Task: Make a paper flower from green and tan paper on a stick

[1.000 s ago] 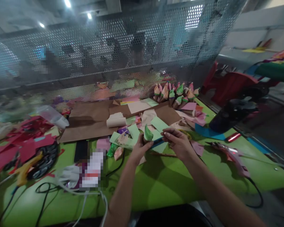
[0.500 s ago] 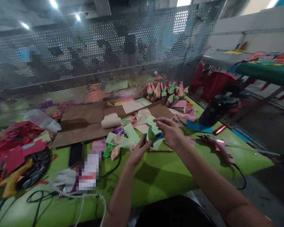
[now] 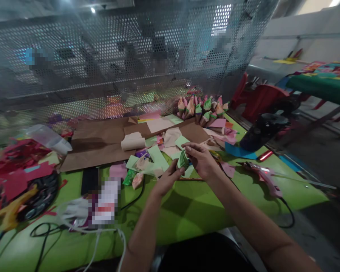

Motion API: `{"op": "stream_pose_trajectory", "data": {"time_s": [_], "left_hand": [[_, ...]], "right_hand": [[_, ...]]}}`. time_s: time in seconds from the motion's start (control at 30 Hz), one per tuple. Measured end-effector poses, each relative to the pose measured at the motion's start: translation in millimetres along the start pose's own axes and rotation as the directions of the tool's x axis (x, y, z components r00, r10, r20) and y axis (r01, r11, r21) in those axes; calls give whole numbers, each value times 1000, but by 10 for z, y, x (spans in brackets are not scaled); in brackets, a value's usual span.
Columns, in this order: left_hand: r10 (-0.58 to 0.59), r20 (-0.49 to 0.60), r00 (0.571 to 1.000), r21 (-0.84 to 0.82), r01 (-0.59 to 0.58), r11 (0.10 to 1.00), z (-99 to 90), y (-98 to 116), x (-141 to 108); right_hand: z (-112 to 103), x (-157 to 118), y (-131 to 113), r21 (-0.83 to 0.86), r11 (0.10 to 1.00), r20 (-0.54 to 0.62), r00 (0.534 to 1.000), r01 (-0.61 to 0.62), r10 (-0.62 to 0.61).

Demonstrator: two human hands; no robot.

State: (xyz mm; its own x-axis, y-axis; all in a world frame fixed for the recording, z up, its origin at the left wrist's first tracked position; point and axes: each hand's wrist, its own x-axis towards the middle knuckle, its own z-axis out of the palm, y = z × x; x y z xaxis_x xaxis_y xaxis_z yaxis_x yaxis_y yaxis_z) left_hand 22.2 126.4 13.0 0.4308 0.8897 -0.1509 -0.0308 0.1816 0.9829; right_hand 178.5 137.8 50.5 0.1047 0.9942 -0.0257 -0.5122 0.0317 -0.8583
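Note:
A small green paper swirl (image 3: 183,160) with dark stripes, like a soft-serve top, is held upright above the table. The fingers and thumb of my left hand (image 3: 167,178) are closed round its lower part. My right hand (image 3: 200,160) pinches at its pointed tip with thumb and forefinger. Pale green paper pieces (image 3: 158,158) lie just beyond my hands. A pencil-like stick (image 3: 191,179) rests on the table below them. Several finished paper ice-cream cones (image 3: 206,107) with peach, pink and green tops stand grouped at the back.
A pink glue gun (image 3: 268,177) lies to the right, and a yellow glue gun (image 3: 14,209) at far left. Brown paper (image 3: 99,141), a cream roll (image 3: 133,142), a phone (image 3: 90,181) and white cables (image 3: 121,238) are on the green table (image 3: 187,219). A dark tumbler (image 3: 262,130) leans at right.
The green swirl has turned and now shows rounder stripes. My right fingers have come down onto its tip from slightly apart. The camera view has shifted a little.

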Motion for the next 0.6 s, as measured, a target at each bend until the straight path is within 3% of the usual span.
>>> {"op": "stream_pose_trajectory", "data": {"time_s": [0.23,0.6], "left_hand": [[-1,-10,1000,-12,1,1000,-17,-27,7],[15,-11,1000,-65,-16,998,2,-28,12]], "right_hand": [[18,-10,-42,-47,998,13,999,36,-35],[30,-40,27,-1,1000,-8,1000,-18,18]]}}
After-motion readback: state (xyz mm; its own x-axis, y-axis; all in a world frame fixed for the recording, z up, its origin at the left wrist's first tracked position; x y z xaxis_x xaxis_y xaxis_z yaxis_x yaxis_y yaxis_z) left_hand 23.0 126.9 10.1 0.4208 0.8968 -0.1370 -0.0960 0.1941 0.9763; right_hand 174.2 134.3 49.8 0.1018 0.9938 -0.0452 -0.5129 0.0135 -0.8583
